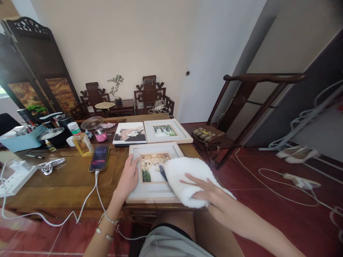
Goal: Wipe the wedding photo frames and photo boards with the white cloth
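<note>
One framed photograph (150, 167), set in a wide pale mat and a light wood border, lies flat at the near edge of a brown wooden table (72, 182), directly before a seated person. One thick white cloth (187, 175) covers its right side and hangs past its lower right corner. One dark strip shows at the cloth's left edge, too unclear to name.

Two bare hands are at work. The left hand (130, 178) rests along the frame's left border, fingers extended and loose, clenching nothing. The right hand (209, 191) lies on top of the cloth, some fingers stretched across it; whether the others grasp a fold cannot be told.

Just beyond are one second framed picture (164, 130) and, to its left, one unframed photo panel (130, 133). Farther left lie one phone (99, 159) with a white cable plugged in, one white-capped bottle (80, 142) of amber liquid, one pink cup (101, 135), one silver clip (50, 165), one pen (34, 156), one light-blue box (24, 139) and one white power strip (16, 178).

Past the table, two carved chairs (149, 93) (92, 93) flank one small potted tree (116, 89). To the right stands one more wooden chair (235, 100), one plaid bag (205, 135) on its seat; beyond it, two pale shoes (297, 155) sit near one more power strip (301, 181).
</note>
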`<state>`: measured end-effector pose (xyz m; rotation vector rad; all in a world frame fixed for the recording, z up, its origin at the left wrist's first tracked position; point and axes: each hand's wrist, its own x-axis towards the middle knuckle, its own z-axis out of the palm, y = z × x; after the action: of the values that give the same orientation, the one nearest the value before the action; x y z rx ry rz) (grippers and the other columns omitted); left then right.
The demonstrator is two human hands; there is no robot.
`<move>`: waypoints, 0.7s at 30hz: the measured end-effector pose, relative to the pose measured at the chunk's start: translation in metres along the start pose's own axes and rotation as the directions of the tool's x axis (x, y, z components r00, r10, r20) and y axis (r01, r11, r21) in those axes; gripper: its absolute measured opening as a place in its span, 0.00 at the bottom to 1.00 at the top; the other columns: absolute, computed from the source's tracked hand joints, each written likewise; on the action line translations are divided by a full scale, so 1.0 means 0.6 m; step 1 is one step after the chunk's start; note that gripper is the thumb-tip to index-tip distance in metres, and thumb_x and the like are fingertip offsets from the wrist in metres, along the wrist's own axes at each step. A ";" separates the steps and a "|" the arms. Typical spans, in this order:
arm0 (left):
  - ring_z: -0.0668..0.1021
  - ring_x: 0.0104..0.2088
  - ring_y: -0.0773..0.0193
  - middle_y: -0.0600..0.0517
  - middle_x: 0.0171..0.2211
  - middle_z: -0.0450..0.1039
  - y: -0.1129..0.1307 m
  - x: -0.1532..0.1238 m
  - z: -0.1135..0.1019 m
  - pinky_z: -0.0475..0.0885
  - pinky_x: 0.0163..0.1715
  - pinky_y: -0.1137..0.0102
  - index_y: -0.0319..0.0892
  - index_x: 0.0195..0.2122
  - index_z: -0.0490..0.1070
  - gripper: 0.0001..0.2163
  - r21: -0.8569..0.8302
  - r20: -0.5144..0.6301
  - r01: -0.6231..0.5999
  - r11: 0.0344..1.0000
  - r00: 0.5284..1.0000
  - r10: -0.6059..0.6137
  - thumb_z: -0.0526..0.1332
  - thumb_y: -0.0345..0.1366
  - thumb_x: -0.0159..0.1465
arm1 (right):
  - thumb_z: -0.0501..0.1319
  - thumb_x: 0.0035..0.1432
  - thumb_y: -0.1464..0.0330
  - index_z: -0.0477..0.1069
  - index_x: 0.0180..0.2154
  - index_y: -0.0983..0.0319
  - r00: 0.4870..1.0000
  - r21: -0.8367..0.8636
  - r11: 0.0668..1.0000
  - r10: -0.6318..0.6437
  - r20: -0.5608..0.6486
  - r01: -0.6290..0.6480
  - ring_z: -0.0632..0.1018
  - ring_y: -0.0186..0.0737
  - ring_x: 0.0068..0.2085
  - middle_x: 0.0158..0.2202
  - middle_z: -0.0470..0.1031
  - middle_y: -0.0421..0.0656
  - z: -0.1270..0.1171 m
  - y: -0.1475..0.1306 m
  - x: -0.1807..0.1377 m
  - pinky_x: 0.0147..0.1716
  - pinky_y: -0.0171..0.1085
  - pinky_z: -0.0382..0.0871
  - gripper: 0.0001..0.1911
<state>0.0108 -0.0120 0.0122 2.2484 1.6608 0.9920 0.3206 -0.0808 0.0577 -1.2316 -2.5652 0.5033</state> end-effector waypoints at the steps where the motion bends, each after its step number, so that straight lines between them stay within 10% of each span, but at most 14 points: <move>1: 0.55 0.65 0.55 0.41 0.63 0.53 -0.001 0.000 0.001 0.54 0.62 0.54 0.41 0.57 0.61 0.19 0.006 0.013 -0.005 1.000 1.000 0.005 0.48 0.28 0.65 | 0.46 0.45 0.79 0.72 0.41 0.56 1.000 -0.010 1.000 0.005 -0.019 -0.005 0.49 0.42 0.66 0.63 0.59 0.41 0.001 0.006 0.009 0.61 0.61 0.42 0.26; 13: 0.54 0.65 0.54 0.37 0.62 0.56 0.001 0.004 -0.005 0.57 0.61 0.54 0.35 0.59 0.59 0.21 0.124 0.145 -0.076 0.989 0.988 0.058 0.46 0.26 0.64 | 0.47 0.47 0.83 0.68 0.52 0.64 0.976 -0.376 0.910 0.110 -0.187 -0.175 0.51 0.57 0.65 0.63 0.57 0.50 -0.018 0.057 0.243 0.54 0.67 0.50 0.30; 21: 0.56 0.65 0.55 0.43 0.62 0.58 0.011 0.005 -0.010 0.61 0.59 0.56 0.40 0.60 0.58 0.21 0.156 0.176 -0.093 0.983 0.982 0.065 0.45 0.27 0.65 | 0.50 0.44 0.83 0.73 0.47 0.63 0.993 -0.349 0.935 -0.031 0.117 0.070 0.57 0.58 0.63 0.61 0.61 0.49 -0.002 -0.058 0.132 0.57 0.64 0.45 0.29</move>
<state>0.0131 -0.0132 0.0213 2.4434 1.6448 0.6779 0.2480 -0.0385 0.0792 -1.2715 -2.8627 0.1004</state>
